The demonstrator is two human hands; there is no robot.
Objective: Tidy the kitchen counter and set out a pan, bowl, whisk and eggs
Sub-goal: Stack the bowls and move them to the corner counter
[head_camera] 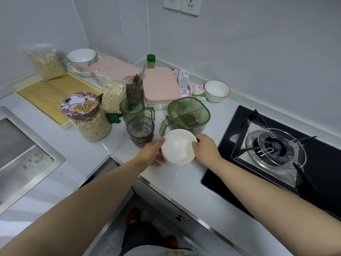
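Both forearms reach in from the near edge toward a white bowl (178, 146) at the front of the desk (184, 178). Far left lie the sink (22, 145) and a wooden tray (49, 97), then a lidded jar of oats (88, 117) and a smoky glass tumbler (140, 130) just beside the bowl. The left hand (151, 153) has its grip clamped on the bowl's left wall, fingers tucked under; the right hand (205, 147) clamps the right rim, thumb over the edge. Behind the bowl stands a green measuring jug (186, 115), and to the right the gas burner (276, 146). No pan, whisk or eggs can be seen. Likely risks: sliding the bowl leftward could knock the tumbler, since they nearly touch; a loose hold on smooth glaze could let it slip; lifting it straight back could clip the jug's handle.
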